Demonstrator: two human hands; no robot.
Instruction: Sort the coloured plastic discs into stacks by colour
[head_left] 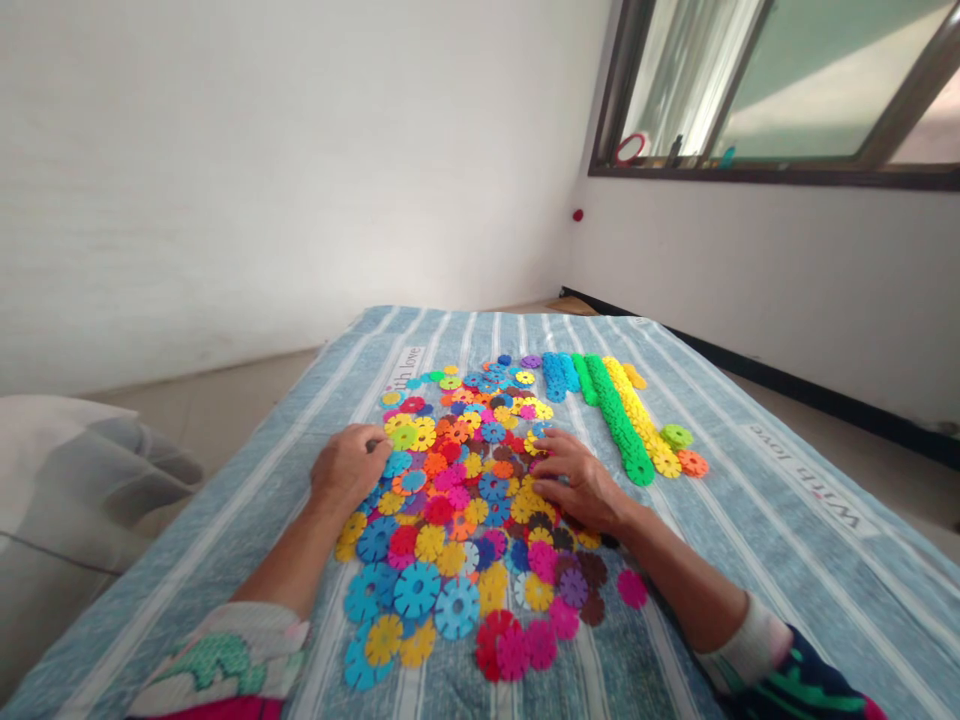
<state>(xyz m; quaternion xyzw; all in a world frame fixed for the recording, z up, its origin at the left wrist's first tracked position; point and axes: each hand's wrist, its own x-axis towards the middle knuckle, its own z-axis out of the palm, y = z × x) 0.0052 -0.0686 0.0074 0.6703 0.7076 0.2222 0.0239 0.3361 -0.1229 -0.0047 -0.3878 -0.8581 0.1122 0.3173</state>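
Yellow row (637, 413) beside pile (455, 474) (green row (614, 418) between)

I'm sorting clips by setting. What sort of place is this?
Probably a room in a home: a striped cloth printed "with love" is spread out, colourful notched discs lie across it, and a dark-framed window is set in a plain white wall.

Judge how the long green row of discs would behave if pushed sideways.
The green row would probably spread apart, since its discs appear merely overlapped. Lying flat and looking thin, they would likely slide rather than roll.
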